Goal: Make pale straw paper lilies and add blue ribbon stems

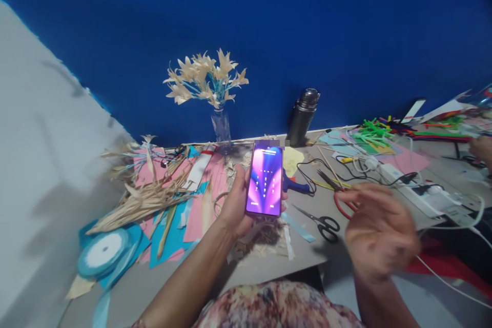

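My left hand (pixel 235 205) is wrapped round a smartphone (pixel 264 179), held upright above the table with its lit screen towards me. The purple and pink screen shows a number keypad. To the right, my right hand (pixel 378 230) is in the air, smeared by motion, so its fingers do not show clearly. Just behind its fingertips lie red-handled scissors (pixel 342 204), partly covered by the hand. Black-handled scissors (pixel 325 225) rest on the table between my hands. A blue glue gun (pixel 298 186) is partly hidden behind the phone.
Left are dried husk strips (pixel 132 205), pink and blue paper, and a ribbon spool (pixel 104 253). Behind stand a clear vase (pixel 221 128) with husk flowers (pixel 207 79) and a dark flask (pixel 303 120). A power strip (pixel 415 192) and another person's hand (pixel 482 149) are right.
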A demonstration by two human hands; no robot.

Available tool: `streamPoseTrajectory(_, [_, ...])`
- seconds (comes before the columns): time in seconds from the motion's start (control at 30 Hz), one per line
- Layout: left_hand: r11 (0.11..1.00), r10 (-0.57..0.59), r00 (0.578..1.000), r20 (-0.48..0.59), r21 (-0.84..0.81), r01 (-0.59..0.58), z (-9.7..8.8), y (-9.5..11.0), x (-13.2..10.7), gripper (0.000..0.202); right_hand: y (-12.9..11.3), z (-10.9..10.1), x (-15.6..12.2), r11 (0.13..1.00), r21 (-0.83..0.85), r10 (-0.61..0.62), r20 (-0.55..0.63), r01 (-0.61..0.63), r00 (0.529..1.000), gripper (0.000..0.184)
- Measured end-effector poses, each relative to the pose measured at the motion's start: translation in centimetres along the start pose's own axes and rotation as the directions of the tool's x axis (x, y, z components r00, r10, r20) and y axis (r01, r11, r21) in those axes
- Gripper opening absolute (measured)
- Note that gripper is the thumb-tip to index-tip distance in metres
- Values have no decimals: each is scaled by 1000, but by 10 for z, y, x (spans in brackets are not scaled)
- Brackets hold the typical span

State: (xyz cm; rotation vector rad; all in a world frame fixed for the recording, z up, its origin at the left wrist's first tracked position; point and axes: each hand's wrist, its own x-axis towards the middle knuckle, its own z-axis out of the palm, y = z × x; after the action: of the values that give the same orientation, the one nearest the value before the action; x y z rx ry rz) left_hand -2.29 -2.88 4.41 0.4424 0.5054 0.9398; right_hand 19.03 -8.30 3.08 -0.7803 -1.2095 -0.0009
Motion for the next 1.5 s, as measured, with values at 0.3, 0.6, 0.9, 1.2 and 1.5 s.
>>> streamPoseTrajectory(0.3, [1000,5,993,115,10,-6,4,-8,-3,73,3,36,-20,979,-49,-156,455,199,877,49])
streamPoseTrajectory(0.6, [1000,-6,997,72,24,4,-4,-4,-2,79,3,21,-11,998,-16,-61,154,64,986,54])
streamPoseTrajectory(0.9, [999,-8,999,45,38,7,-4,5,-2,85,10,-52,-32,986,-6,168,139,-169,976,53])
streamPoseTrajectory(1.2, [997,68,997,44,23,-69,-4,13,6,75,23,-67,-102,963,-248,220,496,-106,840,35])
streamPoseTrajectory(1.5, [994,111,991,73,-4,-111,3,18,12,74,29,-51,-102,958,-249,254,494,-145,832,29])
